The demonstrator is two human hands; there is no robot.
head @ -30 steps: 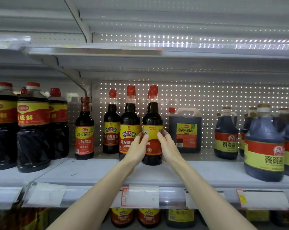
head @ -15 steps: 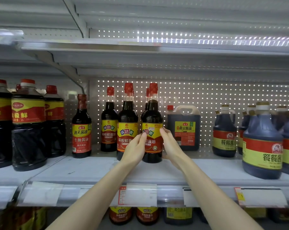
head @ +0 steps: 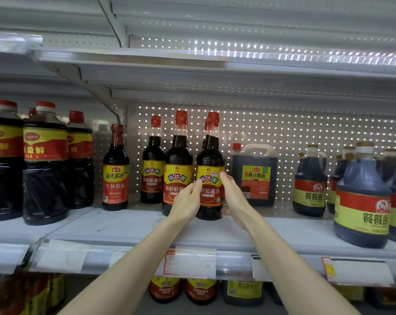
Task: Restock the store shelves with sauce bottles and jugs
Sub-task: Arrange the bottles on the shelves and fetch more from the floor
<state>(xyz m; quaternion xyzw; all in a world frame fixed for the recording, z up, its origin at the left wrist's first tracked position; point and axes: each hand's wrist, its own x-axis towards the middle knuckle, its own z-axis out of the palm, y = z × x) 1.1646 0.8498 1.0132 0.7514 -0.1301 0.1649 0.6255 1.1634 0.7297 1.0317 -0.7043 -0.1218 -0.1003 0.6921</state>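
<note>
A dark sauce bottle (head: 211, 155) with a red cap and a yellow-red label stands upright on the grey middle shelf (head: 128, 226). It is the front right one of a small group of like bottles (head: 178, 153). My left hand (head: 188, 198) holds its left side at label height, fingertips on the label. My right hand (head: 234, 196) holds its right side, with the index finger on the label's upper corner and the thumb low by the base. The label faces me.
Large red-capped jugs (head: 44, 160) fill the shelf's left end, with a slim bottle (head: 115, 171) beside them. A square handled jug (head: 255, 173) stands behind my right hand. Round blue-dark jugs (head: 362, 196) crowd the right. Price tags (head: 192, 262) line the shelf edge, above more bottles.
The bottle has turned between my hands, so its label now faces me more squarely. Both hands stayed on its sides. My view shifted slightly to the right.
</note>
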